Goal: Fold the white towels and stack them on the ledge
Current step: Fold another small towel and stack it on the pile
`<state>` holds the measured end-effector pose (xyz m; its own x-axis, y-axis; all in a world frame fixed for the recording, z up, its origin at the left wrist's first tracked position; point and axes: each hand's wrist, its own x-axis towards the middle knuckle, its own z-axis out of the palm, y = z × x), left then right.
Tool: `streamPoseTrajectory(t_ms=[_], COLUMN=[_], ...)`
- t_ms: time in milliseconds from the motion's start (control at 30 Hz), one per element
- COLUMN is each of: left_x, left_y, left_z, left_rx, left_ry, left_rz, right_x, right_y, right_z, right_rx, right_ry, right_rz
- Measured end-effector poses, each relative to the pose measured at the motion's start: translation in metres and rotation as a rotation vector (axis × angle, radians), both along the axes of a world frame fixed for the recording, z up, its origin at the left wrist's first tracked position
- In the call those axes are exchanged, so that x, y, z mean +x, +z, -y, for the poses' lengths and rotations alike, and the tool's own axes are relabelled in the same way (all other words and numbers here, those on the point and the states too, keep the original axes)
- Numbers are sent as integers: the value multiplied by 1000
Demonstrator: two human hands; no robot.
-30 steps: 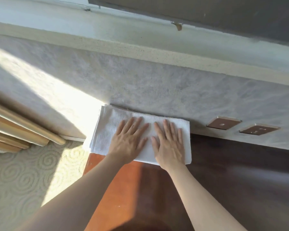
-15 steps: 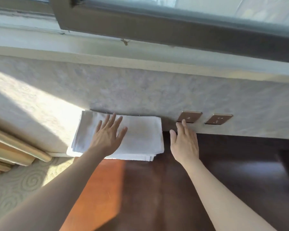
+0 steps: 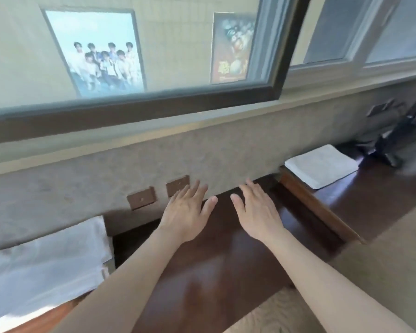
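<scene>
Both hands are between towels: the left hand (image 3: 186,213) and right hand (image 3: 257,212) hover, fingers spread, holding nothing. The folded stack (image 3: 46,260) lies left of the fingers; another towel (image 3: 321,165), right of them, probably needs fetching.

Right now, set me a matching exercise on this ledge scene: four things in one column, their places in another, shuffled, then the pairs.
Things
1. towel stack
2. folded towel
3. wall plates
4. left hand

Places
A. on the wall, above the ledge
B. far right, on the raised section
C. lower left, by the wall
D. open over the dark wood, beside the right hand

Pairs: 1-C, 2-B, 3-A, 4-D
</scene>
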<state>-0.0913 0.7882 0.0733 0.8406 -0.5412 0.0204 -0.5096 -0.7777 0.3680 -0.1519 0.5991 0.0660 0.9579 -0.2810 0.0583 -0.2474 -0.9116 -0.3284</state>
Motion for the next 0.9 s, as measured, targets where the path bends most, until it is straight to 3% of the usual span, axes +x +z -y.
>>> streamPoseTrajectory(t_ms=[200,400,700,900], left_x=[-45,-78,-32,30], left_y=[22,37,6,-39], left_z=[190,321,423,468], left_rx=[21,25,49,73], left_ry=[-141,-273,-322,-310], left_rz=[75,86,66,-40], right_x=[-72,-121,-103,-70], right_y=[21,43,29,-4], right_z=[158,275,373,431], right_rx=[-77,-76,-50,-34], right_ry=[-72,-190,-257,-319], right_rz=[22,47,-11,-165])
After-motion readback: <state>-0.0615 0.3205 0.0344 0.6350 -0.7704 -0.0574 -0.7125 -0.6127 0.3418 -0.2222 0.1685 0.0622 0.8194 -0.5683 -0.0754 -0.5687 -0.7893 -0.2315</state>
